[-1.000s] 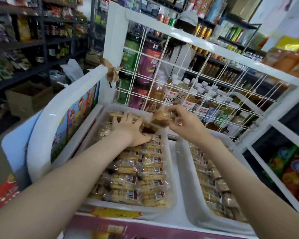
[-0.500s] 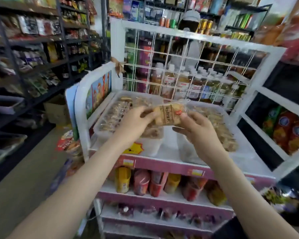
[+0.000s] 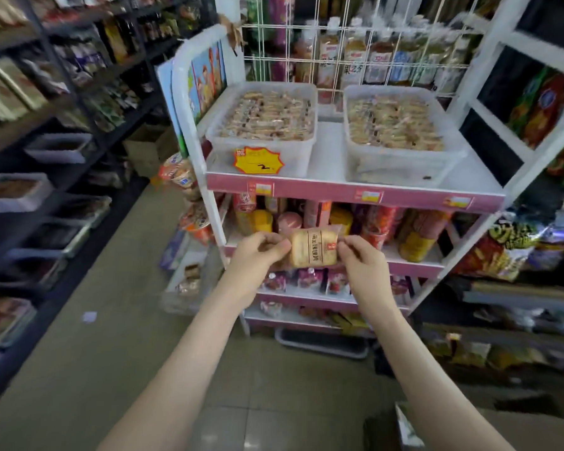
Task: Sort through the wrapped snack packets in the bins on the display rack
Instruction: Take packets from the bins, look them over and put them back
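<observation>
- Change: a second ago both hands were up in the left bin. Now we have stepped back and the whole rack is in view.
- Left hand: fingers curled, pinching the left end of one packet.
- Packet: out of the bins now, held low in front of the rack's second shelf and well below the top one. It is a tan snack in clear wrap, with the printed label facing us.
- Right hand: pinches the right end. The hands are apart, with the packet stretched between them.
- Meaning, as we judge it: one packet has been pulled out for a look, probably a label check. The sort has barely started, since both bins look full.
- Room, far left: dark shelving with trays and goods, all blurred.
- Floor: tan tile aisle with a small scrap lying on it.
- Top shelf of the rack: left bin is clear plastic, packed with packets in rows, and has a yellow price tag on its front.
- Right bin: sits beside the left one with a gap between them, and is also heaped with packets.
- Behind the bins: a wire grid, then bottles.
- Lower shelves: cups and small pouches.
- Far right: snack bags stacked beside the rack.
</observation>
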